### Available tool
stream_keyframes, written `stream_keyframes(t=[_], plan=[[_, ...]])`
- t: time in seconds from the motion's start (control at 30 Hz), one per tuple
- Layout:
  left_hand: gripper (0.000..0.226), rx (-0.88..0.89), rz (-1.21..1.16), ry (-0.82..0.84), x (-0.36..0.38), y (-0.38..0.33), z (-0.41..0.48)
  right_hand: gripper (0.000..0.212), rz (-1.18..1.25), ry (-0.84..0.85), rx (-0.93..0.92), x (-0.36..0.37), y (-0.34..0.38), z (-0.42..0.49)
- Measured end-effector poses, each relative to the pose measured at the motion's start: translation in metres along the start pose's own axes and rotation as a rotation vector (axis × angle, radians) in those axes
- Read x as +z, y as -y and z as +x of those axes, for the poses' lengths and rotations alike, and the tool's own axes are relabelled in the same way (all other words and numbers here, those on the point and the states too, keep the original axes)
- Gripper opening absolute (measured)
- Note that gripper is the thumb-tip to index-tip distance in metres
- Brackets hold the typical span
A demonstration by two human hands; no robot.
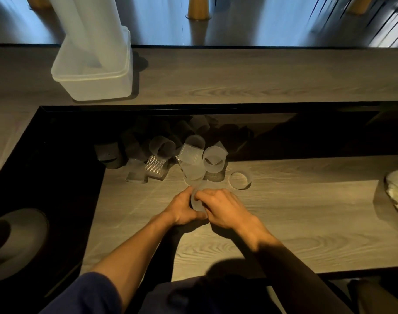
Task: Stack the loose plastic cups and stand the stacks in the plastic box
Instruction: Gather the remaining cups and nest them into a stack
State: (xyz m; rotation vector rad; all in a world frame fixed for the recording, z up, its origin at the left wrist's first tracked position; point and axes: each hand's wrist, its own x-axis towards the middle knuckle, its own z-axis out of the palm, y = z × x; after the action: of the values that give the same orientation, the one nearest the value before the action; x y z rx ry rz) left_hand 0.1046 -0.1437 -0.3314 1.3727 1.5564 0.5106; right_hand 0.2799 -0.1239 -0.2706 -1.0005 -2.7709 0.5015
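Observation:
Both hands meet over the wooden table around a short stack of translucent cups. My left hand grips the stack from the left, and my right hand pinches it from the right. Just beyond lies a pile of loose cups, several on their sides, some in deep shadow. A single cup lies apart to the right. The plastic box stands on the raised shelf at the far left, with two tall cup stacks standing in it.
A dark recess drops off left of the table. A grey hat lies at the lower left. A white cloth-like object sits at the right edge. Chair legs stand on the floor beyond the shelf.

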Motion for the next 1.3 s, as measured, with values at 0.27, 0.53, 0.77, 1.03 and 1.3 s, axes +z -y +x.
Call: stream_keyframes(t=[0.27, 0.53, 0.77, 1.03, 1.3], plan=[[0.101, -0.029, -0.030, 0.038, -0.005, 0.000, -0.001, 0.014, 0.319, -0.293, 0.369, 0.016, -0.034, -0.005], [0.089, 0.006, -0.004, 0.024, -0.004, -0.002, 0.001, 0.034, 0.017, 0.199, 0.818, 0.023, -0.085, -0.011], [0.084, 0.022, 0.004, 0.021, -0.007, -0.004, 0.003, 0.018, 0.461, -0.608, 0.774, -0.012, -0.058, -0.012], [0.084, 0.007, -0.004, 0.018, -0.007, -0.002, 0.003, 0.015, 0.792, -0.380, 0.383, -0.038, -0.027, -0.008], [0.088, -0.008, -0.054, 0.022, -0.008, -0.002, 0.000, 0.025, 0.398, -0.056, 0.296, -0.009, -0.022, -0.007]])
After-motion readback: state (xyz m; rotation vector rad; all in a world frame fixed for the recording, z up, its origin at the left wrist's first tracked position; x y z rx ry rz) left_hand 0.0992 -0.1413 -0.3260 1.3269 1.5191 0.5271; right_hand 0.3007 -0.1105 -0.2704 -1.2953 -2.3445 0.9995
